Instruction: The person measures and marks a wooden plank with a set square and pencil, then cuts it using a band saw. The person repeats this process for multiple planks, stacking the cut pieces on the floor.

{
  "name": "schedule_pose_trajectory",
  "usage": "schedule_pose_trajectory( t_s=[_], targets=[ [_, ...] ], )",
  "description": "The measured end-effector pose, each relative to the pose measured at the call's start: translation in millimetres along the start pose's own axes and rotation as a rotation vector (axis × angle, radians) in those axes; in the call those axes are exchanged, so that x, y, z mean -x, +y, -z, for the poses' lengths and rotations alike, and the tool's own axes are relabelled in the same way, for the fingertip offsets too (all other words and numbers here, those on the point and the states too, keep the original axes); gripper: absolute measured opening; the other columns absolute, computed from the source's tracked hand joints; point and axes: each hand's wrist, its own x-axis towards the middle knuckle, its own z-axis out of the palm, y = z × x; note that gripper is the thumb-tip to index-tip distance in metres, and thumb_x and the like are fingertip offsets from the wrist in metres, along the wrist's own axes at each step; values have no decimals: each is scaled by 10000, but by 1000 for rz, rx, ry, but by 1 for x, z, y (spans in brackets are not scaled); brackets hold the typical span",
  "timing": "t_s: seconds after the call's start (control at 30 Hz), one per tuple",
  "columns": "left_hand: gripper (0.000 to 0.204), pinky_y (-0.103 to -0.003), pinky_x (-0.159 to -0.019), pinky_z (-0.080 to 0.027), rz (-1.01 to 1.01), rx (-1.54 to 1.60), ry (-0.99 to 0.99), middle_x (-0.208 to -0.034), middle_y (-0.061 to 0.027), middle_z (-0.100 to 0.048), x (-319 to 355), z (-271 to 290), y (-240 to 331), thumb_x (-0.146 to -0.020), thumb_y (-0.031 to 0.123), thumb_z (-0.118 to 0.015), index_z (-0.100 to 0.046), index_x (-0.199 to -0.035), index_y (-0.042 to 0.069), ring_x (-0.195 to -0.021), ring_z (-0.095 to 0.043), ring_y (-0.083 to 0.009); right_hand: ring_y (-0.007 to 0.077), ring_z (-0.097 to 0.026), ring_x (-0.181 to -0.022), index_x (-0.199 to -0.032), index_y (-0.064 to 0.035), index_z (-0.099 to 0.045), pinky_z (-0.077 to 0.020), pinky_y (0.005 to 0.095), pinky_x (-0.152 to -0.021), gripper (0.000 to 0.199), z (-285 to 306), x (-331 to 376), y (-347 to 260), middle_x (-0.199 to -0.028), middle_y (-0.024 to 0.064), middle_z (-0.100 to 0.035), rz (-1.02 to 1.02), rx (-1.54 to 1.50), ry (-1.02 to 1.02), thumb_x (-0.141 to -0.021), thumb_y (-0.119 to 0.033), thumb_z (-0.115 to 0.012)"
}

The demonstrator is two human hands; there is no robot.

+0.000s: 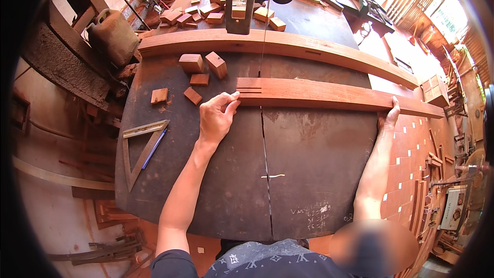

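A reddish wooden beam [319, 92] lies crosswise on the dark saw table [319, 159]. Two narrow parallel slots run in from its left end. My left hand [217, 116] pinches that end between thumb and fingers. Farther right, my right hand [389, 116] grips the near edge of the beam, thumb on top, other fingers partly hidden. The thin bandsaw blade [265, 33] comes down by the slotted end; whether it touches the wood I cannot tell. Behind lies a longer, slightly curved beam [267, 45].
Small wood offcuts [191, 63] lie left of the blade, and several more blocks [213, 10] sit at the back. A triangular square [135, 152] and a blue pen [154, 148] rest at the table's left. The saw's guide post [238, 15] stands above. A dirty jerrycan [110, 36] is far left.
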Motion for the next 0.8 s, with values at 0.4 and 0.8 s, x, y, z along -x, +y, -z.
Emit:
schedule_pose_trajectory(
  t_s=[0.4,0.8],
  targets=[
    [76,-259,-587,-570,18,27,15,-889,-92,-790,1,-3,-1,-933,-61,-753,-755,-1008,-45,-670,-732,-122,267,-640,-1215,-1337,-88,-599,-558,499,-1001,440,21,-15,3,-1283,98,-657,26,-33,-74,-968,-314,-676],
    [76,-246,-605,-592,58,41,24,-875,-69,-774,-1,-5,2,-940,-44,-762,-754,-1016,-46,-690,-718,-89,260,-646,-1229,-1354,-78,-592,-578,488,-985,450,16,-12,3,-1304,89,-660,28,-72,-74,-972,-283,-712]
  ],
)
